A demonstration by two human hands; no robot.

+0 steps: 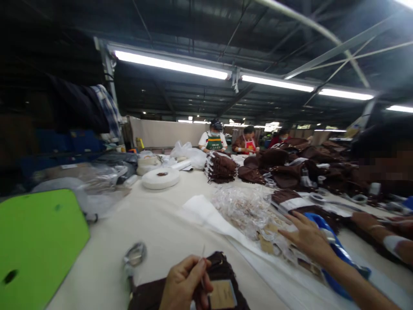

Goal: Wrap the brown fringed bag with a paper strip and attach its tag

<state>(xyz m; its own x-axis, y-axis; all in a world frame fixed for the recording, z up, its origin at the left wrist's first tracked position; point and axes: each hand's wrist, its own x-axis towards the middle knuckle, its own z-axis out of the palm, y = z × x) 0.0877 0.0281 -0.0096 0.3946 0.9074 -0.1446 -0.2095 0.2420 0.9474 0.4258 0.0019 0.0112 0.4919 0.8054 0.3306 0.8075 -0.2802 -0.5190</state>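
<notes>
My left hand [187, 280] is closed in a pinch at the lower middle, with a thin pale strand [203, 252] sticking up between thumb and forefinger. What kind of strand it is, I cannot make out. Below and behind that hand lies a dark brown gathered piece [222, 265] with a tan card tag [222, 294] on it. My right hand [308, 237] stretches out to the right, fingers apart, over the edge of a heap of clear plastic bags [241, 206]. Beneath its wrist is a blue tray [338, 249], partly covered by the forearm.
A blurred pair of scissors or tool [134, 254] lies left of the brown piece. A green board [41, 245] stands at the left. Farther back are a white tape roll [160, 178] and brown bags [280, 165]. Co-workers sit beyond; another person's hands [368, 224] work at right.
</notes>
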